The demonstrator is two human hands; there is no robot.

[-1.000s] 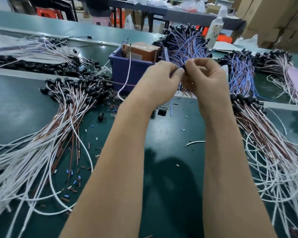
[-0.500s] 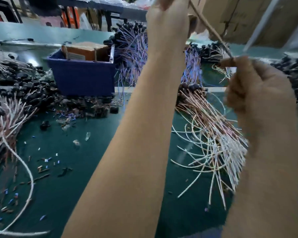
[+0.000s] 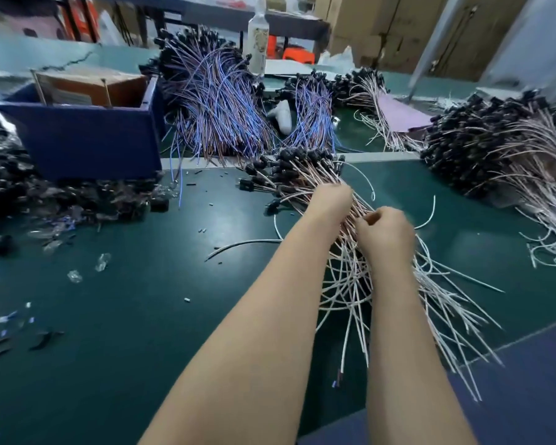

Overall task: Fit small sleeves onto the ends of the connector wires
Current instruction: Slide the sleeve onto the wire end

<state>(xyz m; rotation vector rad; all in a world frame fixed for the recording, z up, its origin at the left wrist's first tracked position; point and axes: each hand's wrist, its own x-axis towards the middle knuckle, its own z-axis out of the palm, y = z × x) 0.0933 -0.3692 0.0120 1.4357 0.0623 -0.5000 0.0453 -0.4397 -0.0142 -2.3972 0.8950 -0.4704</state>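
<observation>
Far left: blue bin (image 3: 87,146) is sitting on the green mat (image 3: 142,332), with a black connector heap (image 3: 10,187) beside it. Loose small pieces (image 3: 7,317) are lying scattered on the mat in front of the bin. They are probably the sleeves, but too small to confirm, and they are well apart from both hands.

Centre left: blue-violet wire heap (image 3: 219,104) is lying behind the working area, untouched.

Centre: left hand (image 3: 331,200) is resting on the wire bundle (image 3: 350,284), back of the hand facing the camera. Its fingers are tucked out of sight beyond the knuckles, so I cannot tell whether it is gripping any strand.

Bundle axis: it is running diagonally, with the black connector heads (image 3: 289,168) at the far-left end, just beyond the left hand. The free white ends (image 3: 456,342) are fanning out at the near-right end, past the right forearm.

Centre right: right hand (image 3: 385,232) is curling, thumb and forefinger pinching into the strands just beside the left hand.

Far right: a second brown-white heap (image 3: 495,149) is lying well apart.

Judgement: the ends needing sleeves are lying behind and to the right of both hands, with the right hand nearer. The probable sleeves are lying off to the left, nearer the left hand. Any chosen wire will need drawing out along the diagonal to bring its end up.
</observation>
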